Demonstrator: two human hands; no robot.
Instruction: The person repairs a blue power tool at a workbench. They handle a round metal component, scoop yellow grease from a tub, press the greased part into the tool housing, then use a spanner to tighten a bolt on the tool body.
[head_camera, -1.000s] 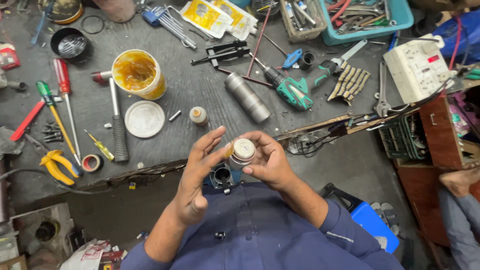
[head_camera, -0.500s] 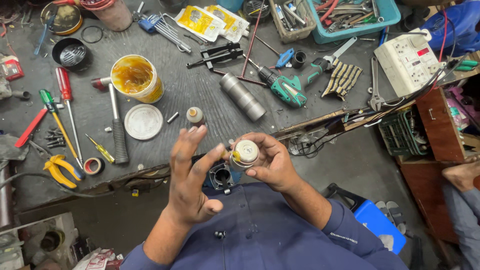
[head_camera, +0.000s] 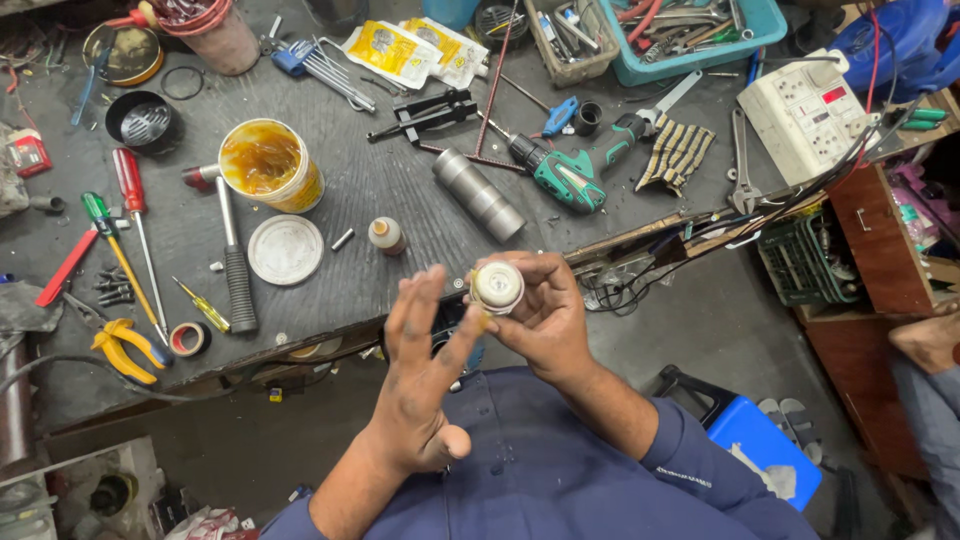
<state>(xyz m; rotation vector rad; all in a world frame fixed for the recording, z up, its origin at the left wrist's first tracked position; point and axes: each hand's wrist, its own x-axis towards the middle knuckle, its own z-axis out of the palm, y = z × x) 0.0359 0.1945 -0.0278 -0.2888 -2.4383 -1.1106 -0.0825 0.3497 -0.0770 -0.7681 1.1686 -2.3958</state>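
Bench (head_camera: 400, 200): grey, scuffed top filling the upper frame, crowded with tools. The person sits at its near edge in a blue shirt.

Tray (head_camera: 690, 40): teal, at 1 o'clock from the hands, full of hand tools.

Socket box (head_camera: 810, 110): white, at 2 o'clock, on the bench's right end.

Drill (head_camera: 570, 175): green and black, lying on its side at 1 o'clock, near the hands.

Tub (head_camera: 270, 165): yellow, open, amber grease inside, at 10 o'clock. Its white lid (head_camera: 285, 250) lies flat just below it.

Hammer (head_camera: 232, 250): black-handled, lying just left of the lid.

Cylinder (head_camera: 478, 195): grey metal, lying at 12 o'clock from the hands.

Left hand (head_camera: 425, 375): wide open, fingers spread and straight, palm turned toward the right hand. It holds nothing. One fingertip, smeared amber, reaches up to the lower left edge of the part; whether it touches cannot be told.

Right hand (head_camera: 545, 320): closed round the part, fingers curled behind it and thumb over its right side, holding it end-on to the camera.

Part (head_camera: 497, 286): small, round, pale-faced, held in the air just off the bench edge, between the two hands and above the lap.

Bottle (head_camera: 386, 236): small, brown-capped, upright on the bench at 11 o'clock from the part.
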